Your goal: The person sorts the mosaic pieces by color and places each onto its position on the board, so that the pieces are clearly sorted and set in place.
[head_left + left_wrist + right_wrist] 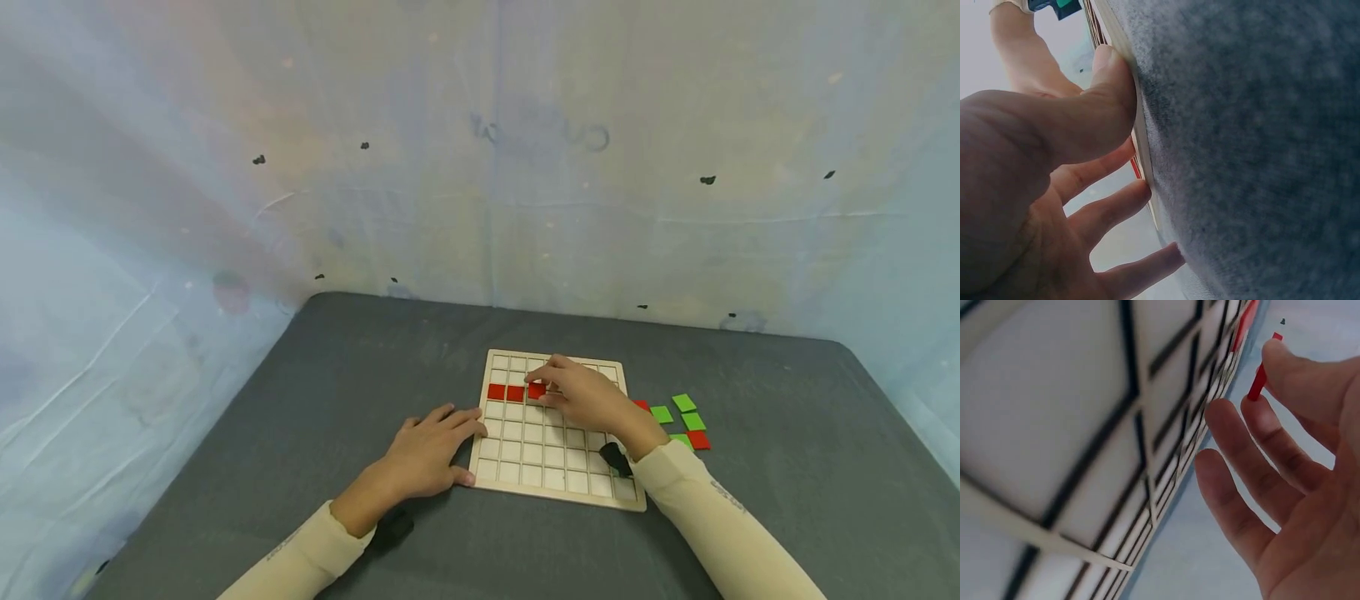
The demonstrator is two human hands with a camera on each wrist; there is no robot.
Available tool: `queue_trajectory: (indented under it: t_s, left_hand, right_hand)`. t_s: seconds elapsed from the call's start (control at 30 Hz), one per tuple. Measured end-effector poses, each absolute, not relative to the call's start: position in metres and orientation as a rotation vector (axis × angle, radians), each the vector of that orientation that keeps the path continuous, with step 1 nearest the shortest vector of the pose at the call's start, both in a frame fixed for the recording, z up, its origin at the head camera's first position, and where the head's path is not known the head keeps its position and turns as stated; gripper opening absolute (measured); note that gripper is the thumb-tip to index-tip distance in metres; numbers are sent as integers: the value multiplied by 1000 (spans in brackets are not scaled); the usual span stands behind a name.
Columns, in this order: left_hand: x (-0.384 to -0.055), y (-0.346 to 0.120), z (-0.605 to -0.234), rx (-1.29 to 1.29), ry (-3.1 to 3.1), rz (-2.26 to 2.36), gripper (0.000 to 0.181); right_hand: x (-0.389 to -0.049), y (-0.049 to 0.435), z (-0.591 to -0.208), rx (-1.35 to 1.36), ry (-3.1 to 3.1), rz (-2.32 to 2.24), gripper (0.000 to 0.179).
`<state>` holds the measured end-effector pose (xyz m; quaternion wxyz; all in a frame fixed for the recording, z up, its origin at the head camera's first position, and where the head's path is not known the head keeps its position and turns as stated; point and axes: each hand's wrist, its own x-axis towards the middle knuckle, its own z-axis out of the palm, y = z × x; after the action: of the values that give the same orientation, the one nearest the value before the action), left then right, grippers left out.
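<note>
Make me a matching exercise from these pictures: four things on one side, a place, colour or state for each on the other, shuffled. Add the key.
1. left hand
2. right hand
3. green tiles
4. table

A. right of the board in the head view
B. dark grey
C. touching the board's left edge
D. pinching a red tile

Pairs: 1-C, 2-D, 3-A, 4-B

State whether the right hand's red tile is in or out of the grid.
Out: the right hand pinches the red tile, visibly clear of the grid board.
</note>
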<state>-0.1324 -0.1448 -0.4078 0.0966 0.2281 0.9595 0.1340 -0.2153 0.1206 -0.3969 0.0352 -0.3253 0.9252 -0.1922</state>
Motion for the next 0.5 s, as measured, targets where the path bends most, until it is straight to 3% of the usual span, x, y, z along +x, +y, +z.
queue_trajectory:
  t_s: [0.5]
  left_hand:
    - [-132, -145, -407, 674, 2850, 404, 57]
  right_hand:
    - [-219, 117, -406, -1001, 2860, -549, 32]
